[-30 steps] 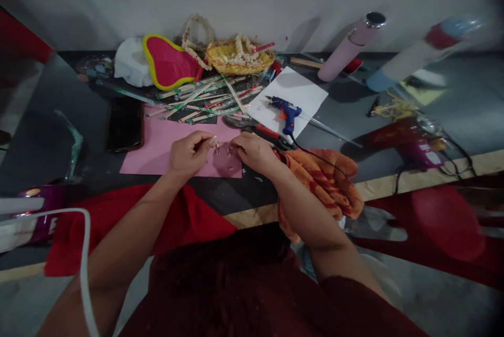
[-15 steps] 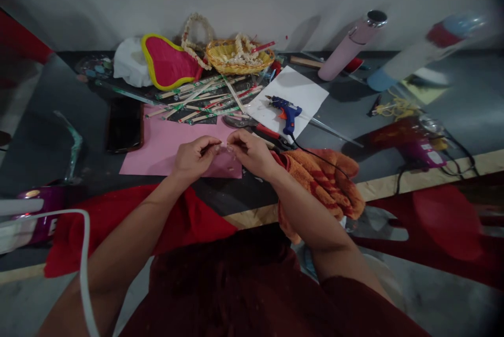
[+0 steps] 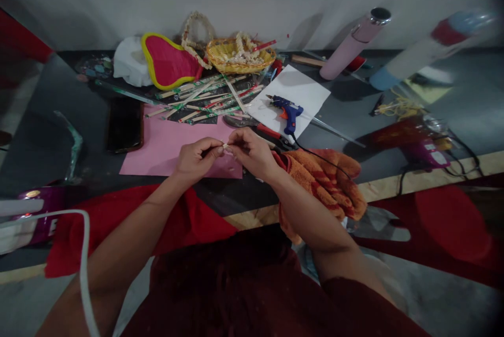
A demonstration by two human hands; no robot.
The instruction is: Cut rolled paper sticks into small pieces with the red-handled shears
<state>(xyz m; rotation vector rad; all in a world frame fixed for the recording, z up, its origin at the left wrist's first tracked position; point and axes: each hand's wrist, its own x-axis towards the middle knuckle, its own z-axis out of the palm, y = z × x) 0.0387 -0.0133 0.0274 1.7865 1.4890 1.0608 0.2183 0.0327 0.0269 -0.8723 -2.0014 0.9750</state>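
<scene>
Over the pink sheet (image 3: 157, 156), my left hand (image 3: 199, 157) and my right hand (image 3: 252, 152) meet fingertip to fingertip. Between them is a small pale piece (image 3: 226, 146), too little to name for certain. The fingers of both hands are closed in a pinch on it. Just beyond my right hand lie red-handled pliers (image 3: 268, 131). Behind the hands is a heap of thin wooden sticks in printed wrappers (image 3: 205, 98).
A blue glue gun (image 3: 289, 112) rests on white paper (image 3: 311, 87), its cord running right. An orange towel (image 3: 318, 179) hangs over the front edge. Further back stand a yellow basket (image 3: 240, 66) and a pink flask (image 3: 352, 45). A phone (image 3: 125, 126) lies at left.
My fingertips have come slightly closer together, and the pale piece between them shows more clearly. Everything on the table has stayed in place.
</scene>
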